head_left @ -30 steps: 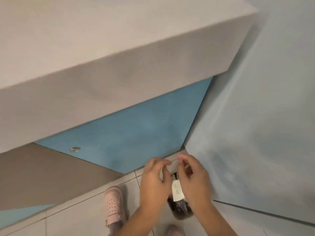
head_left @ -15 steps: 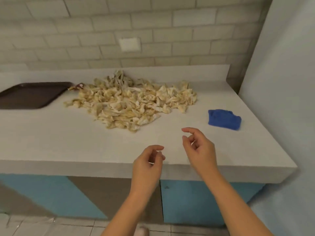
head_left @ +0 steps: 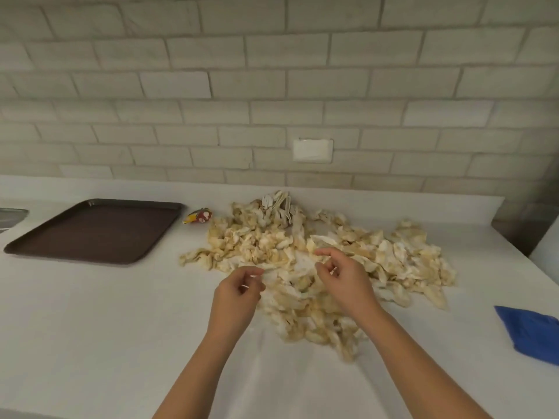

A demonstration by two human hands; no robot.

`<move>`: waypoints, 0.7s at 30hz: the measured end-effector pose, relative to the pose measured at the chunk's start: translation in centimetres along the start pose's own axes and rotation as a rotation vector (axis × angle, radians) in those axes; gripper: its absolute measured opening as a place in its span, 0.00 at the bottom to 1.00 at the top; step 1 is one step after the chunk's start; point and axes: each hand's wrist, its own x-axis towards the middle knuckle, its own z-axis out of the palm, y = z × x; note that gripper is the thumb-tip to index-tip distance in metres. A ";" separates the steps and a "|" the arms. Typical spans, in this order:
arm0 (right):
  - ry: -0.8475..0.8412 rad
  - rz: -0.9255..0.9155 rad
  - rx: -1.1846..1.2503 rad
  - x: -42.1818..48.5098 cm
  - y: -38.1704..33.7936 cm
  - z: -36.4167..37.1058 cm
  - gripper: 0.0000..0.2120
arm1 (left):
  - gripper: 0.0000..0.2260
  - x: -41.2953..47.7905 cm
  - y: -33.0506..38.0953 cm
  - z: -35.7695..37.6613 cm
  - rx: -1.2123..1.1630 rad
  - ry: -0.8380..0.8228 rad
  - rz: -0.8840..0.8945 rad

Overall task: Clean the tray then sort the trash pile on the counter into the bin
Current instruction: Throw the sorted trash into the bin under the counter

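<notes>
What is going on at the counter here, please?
A person reaches into the trash pile on the counter, the left hand at its near edge, the right hand above its middle. Their fingers are curled; whether they grip anything is unclear. The tray lies to the left, a blue cloth to the right.

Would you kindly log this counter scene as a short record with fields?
tray: dark brown, left on the counter
trash pile: crumpled stained paper, centre
left hand: curled at pile's near edge, grip unclear
right hand: curled over pile, grip unclear
wrapper: red-yellow, between tray and pile
cloth: blue, far right
bin: not visible
</notes>
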 end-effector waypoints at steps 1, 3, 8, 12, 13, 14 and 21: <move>0.000 0.004 -0.004 1.6 -0.3 1.1 0.10 | 0.10 2.1 -0.4 -1.1 0.011 0.002 -0.009; -0.004 0.011 -0.021 4.7 -0.8 3.1 0.10 | 0.10 6.2 -1.3 -3.1 0.030 0.002 -0.028; 0.023 0.072 -0.055 12.5 -0.6 7.1 0.09 | 0.08 16.0 -4.2 -6.6 0.133 0.015 -0.053; 0.094 0.104 -0.197 18.9 -0.2 8.9 0.11 | 0.06 23.7 -5.7 -8.4 0.247 0.082 -0.027; 0.099 0.128 -0.248 20.5 0.0 9.2 0.11 | 0.06 25.8 -5.8 -8.6 0.294 0.098 -0.020; 0.104 0.155 -0.285 22.2 0.2 9.6 0.12 | 0.06 28.0 -6.1 -8.9 0.344 0.109 -0.014; 0.049 0.196 -0.487 31.1 3.8 12.9 0.10 | 0.19 39.7 -10.6 -9.3 0.839 -0.037 -0.122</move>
